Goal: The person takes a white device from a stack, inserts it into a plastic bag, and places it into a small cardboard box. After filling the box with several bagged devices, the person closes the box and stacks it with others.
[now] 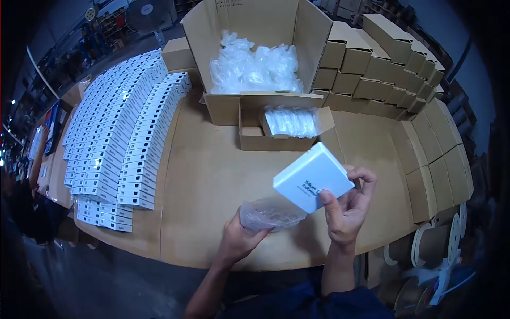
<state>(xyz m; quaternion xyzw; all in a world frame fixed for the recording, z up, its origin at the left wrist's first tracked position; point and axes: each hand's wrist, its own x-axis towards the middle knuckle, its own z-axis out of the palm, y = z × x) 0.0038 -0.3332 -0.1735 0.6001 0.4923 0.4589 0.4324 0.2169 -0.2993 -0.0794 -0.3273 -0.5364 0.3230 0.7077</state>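
In my right hand (348, 210) is a flat white box (311, 178) with dark printing, tilted, its thumb on the printed face and the fingers behind. My left hand (241, 236) grips a clear plastic bubble bag (271, 213) by its side, just below and left of the box. The box's lower left corner overlaps the bag's mouth in this view. Beyond them stands a small open carton (265, 142) holding a row of bagged items (292, 122).
A large open carton (255, 21) full of clear bags (255, 66) stands at the back. Stacks of white boxes (114, 122) fill the left. Brown cartons (372, 69) line the back right and right edge. Cable spools (435, 244) sit below right. Another person (32, 196) is at far left.
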